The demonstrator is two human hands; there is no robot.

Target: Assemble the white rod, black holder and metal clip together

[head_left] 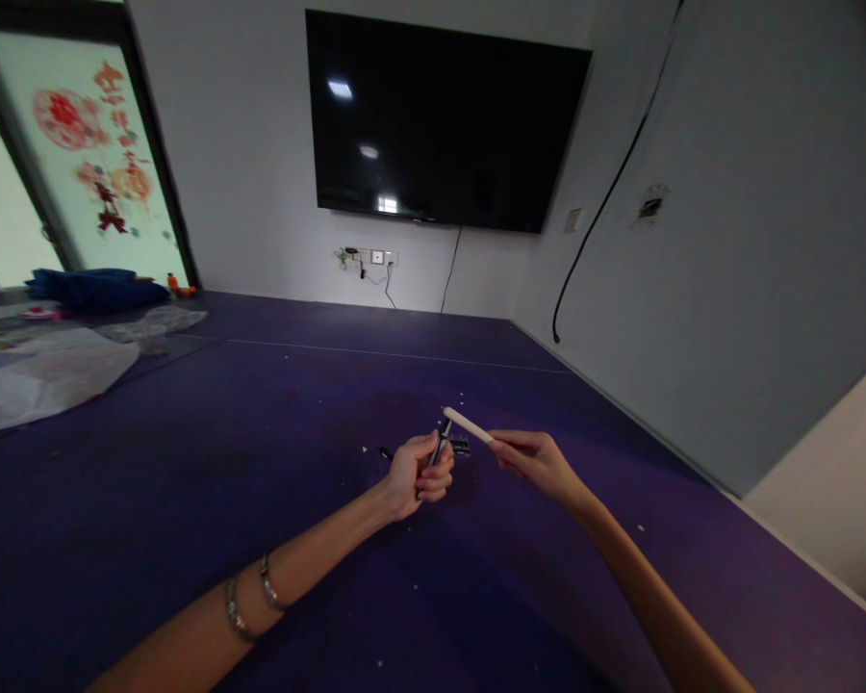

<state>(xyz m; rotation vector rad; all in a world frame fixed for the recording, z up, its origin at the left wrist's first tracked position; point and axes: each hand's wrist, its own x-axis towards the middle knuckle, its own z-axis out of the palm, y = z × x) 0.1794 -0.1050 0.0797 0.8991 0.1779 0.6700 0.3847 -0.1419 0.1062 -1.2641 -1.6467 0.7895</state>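
Note:
My left hand (420,474), with two bracelets on its forearm, is wrapped round a slim black-and-silver pen-like tool (439,449) that points upward. Its exact kind is too small to make out. Between the fingertips of my right hand (538,460) is a pale, round-ended craft stick (469,424), slanting up to the left. The stick's far end meets or nearly meets the tool's tip. Just behind my left hand lies a small dark item with light markings (461,448), partly hidden. A short black piece (385,453) rests left of that hand.
The wide purple surface (295,539) carries scattered white bits. Crumpled clear plastic and white sheeting (58,375) lie at the left, near a blue cloth bundle (93,289). A television (444,125) hangs on the back wall, and a black cable (606,197) dangles at the right.

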